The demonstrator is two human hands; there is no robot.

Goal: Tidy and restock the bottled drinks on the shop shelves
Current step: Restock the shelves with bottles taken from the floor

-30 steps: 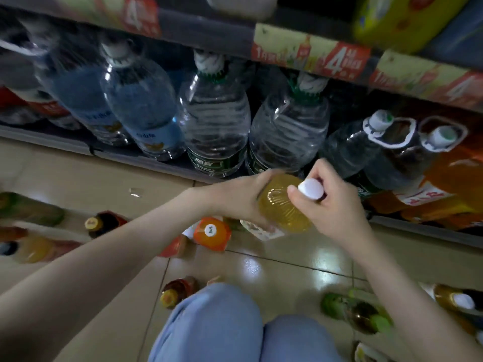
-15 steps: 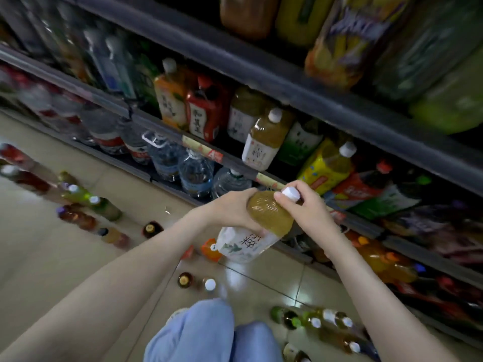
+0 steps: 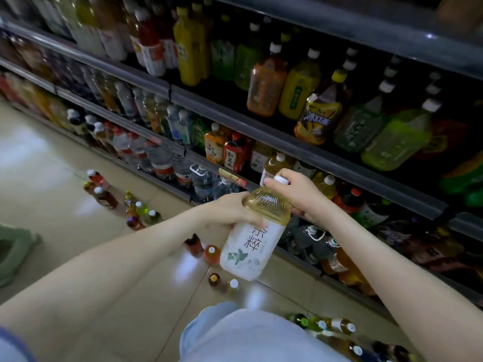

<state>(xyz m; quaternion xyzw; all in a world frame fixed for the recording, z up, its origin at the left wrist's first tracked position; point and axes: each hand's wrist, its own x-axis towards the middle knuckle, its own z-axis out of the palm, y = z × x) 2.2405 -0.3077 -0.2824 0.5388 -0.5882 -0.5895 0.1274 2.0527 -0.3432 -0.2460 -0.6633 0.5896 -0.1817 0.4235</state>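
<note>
Checker: Knees (image 3: pixel 248 333), pale blue cloth, are entered nearest; a crouch before the low shelves is inferred. Next entry?

Keeper: Tea bottle (image 3: pixel 251 246), white label, amber fill, white cap (image 3: pixel 281 179). It is held in the air above the floor, tilted, cap toward the shelving. Its shoulder is wrapped by the left hand (image 3: pixel 230 212), fingers curled round it. The cap is pinched by the right hand (image 3: pixel 298 189). The weight is probably borne by the left and the aim given by the right.

Checker: Beyond it?

Keeper: Loose bottles (image 3: pixel 211 254) are stood on the floor tiles (image 3: pixel 52 165), probably staged for restocking. Farther back, a matching bottle (image 3: pixel 274 164) is seen above the shelf rail (image 3: pixel 230 176), just behind the right hand and near a red-labelled tea (image 3: pixel 234 155). That row is judged the destination. Large bottles (image 3: pixel 266 84) are ranked on the shelf above.
</note>
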